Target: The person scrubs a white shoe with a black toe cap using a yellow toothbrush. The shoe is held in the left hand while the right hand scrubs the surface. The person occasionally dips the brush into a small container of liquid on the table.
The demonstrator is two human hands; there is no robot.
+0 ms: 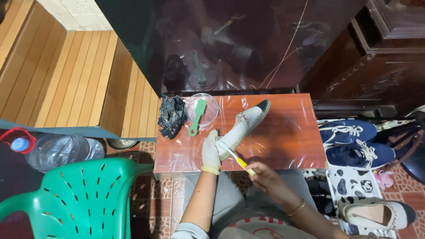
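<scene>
Green plastic chair point(84, 194) left of the small red table point(287, 137), partly cut off. On the table, a pale shoe point(244, 125) with dark toe; gloved left hand point(211, 152) grips its heel end. Right hand point(264, 175) grasps a yellow-handled toothbrush point(234, 157), bristles touching the shoe. Black cloth point(171, 115) beside a clear bowl point(202, 109); bowl's contents unclear.

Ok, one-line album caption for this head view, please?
Gloved left hand steadies a white slip-on shoe on a plastic-covered table while the bare right hand brushes it with a yellow-handled toothbrush.

Patterned floor tiles point(155, 190), green plastic chair point(84, 194), slatted wooden wall point(66, 75), dark glossy cabinet point(230, 40), carved wooden furniture point(376, 57).
</scene>
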